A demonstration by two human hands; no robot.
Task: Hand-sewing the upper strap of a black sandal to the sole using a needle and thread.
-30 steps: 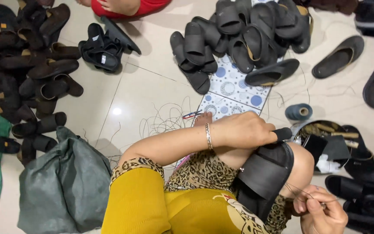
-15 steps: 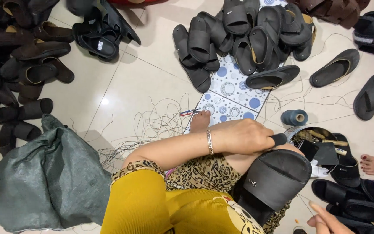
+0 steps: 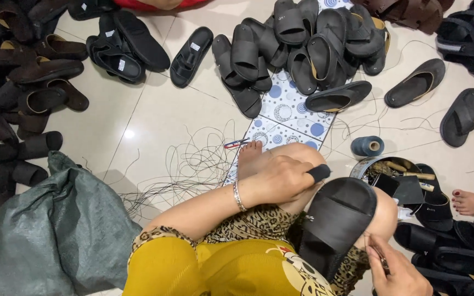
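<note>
While the person sits on the tiled floor [image 3: 154, 118] with knees drawn up, a black slipper [image 3: 336, 219] rests upside down across the knee, its long axis running from the upper right down toward the lap, sole facing the camera. The left hand [image 3: 281, 178] lies just above the slipper's upper end, clenched around a short dark handle [image 3: 319, 172] whose tip pokes out to the right, close to the slipper's rim. The right hand [image 3: 396, 271] sits at the slipper's lower right edge, fingers pinched together on something thin, perhaps a needle or thread, too small to tell. So the slipper lies between the two hands, and the right one is the nearer, almost touching its side. A tangle of dark thread [image 3: 187, 164] spreads on the floor to the left, a blue spool [image 3: 367, 146] stands beyond the knee, and heaps of dark sandals [image 3: 314, 44] ring the spot.
</note>
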